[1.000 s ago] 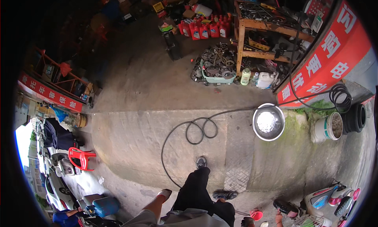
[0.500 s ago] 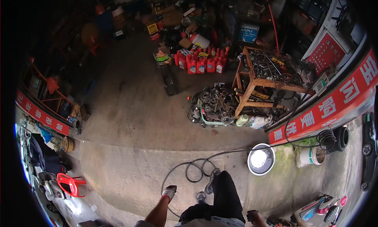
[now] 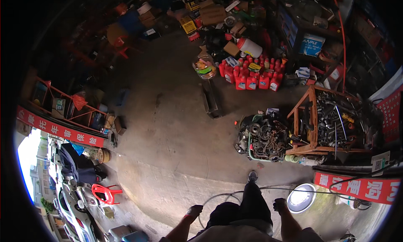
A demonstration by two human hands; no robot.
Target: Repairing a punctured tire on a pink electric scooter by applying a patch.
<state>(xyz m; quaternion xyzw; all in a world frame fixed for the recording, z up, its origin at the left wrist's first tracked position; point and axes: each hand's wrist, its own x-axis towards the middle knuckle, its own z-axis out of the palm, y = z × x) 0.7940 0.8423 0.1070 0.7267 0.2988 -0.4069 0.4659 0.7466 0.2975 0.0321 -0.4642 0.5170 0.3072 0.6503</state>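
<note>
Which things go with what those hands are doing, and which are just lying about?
Closest by, so maybe in use:
black hose, by the left hand
shiny basin, by the right hand
Whether either hand grips anything is unclear.

Apparently just lying about:
red bottles
red chair
heap of metal parts
wooden tool rack

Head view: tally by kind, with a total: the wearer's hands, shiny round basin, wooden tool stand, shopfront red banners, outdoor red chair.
Left hand and right hand: 2
Basin: 1
Wooden tool stand: 1
Left red banner and right red banner: 2
Outdoor red chair: 1
Total: 7
</note>
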